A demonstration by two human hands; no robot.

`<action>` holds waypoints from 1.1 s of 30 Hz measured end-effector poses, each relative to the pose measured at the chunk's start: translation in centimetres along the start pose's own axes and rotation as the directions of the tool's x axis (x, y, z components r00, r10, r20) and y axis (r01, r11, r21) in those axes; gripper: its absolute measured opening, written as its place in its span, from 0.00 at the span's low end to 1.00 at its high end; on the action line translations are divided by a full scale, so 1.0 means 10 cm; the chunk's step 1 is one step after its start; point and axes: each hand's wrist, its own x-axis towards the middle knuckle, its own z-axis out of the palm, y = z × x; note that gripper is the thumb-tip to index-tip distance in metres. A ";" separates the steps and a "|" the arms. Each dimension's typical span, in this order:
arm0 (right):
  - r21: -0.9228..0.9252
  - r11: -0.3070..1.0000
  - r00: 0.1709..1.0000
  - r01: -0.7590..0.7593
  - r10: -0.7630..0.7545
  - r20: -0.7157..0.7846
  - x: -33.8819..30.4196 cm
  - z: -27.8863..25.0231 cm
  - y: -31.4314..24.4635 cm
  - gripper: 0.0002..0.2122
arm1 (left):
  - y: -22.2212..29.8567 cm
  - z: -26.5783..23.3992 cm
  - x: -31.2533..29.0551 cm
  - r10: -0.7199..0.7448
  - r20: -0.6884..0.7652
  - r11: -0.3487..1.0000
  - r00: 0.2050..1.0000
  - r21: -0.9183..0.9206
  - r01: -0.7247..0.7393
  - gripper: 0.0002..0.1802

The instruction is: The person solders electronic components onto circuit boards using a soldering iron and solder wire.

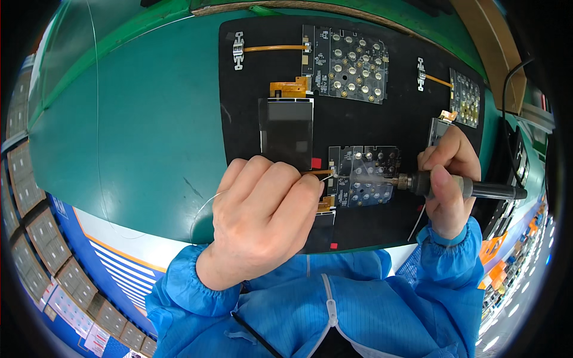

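My left hand (259, 215) is closed, pinching a thin solder wire (203, 207) whose end reaches the left edge of a circuit board (375, 156). My right hand (449, 188) grips a soldering iron (498, 191) with a dark handle. Its tip points left across the board and meets the wire's end at an orange flex cable. A pale haze hangs along the iron's shaft. Below the cable, a second orange ribbon leads to a dark display (320, 231), partly hidden by my left hand. Several round metal domes dot the board.
A black mat (382, 128) on the green table (137, 137) carries another board (357, 65) with a metal connector (239, 51) and a display (287, 125). A third board (465, 98) lies at the right. A black cable (505, 89) hangs at the far right.
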 end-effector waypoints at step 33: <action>-0.420 0.881 0.773 0.219 -0.419 -0.477 -0.37 -0.77 -0.27 0.17 | 0.24 -0.39 -0.40 -0.277 -0.125 0.958 0.953 -0.111 0.264 0.11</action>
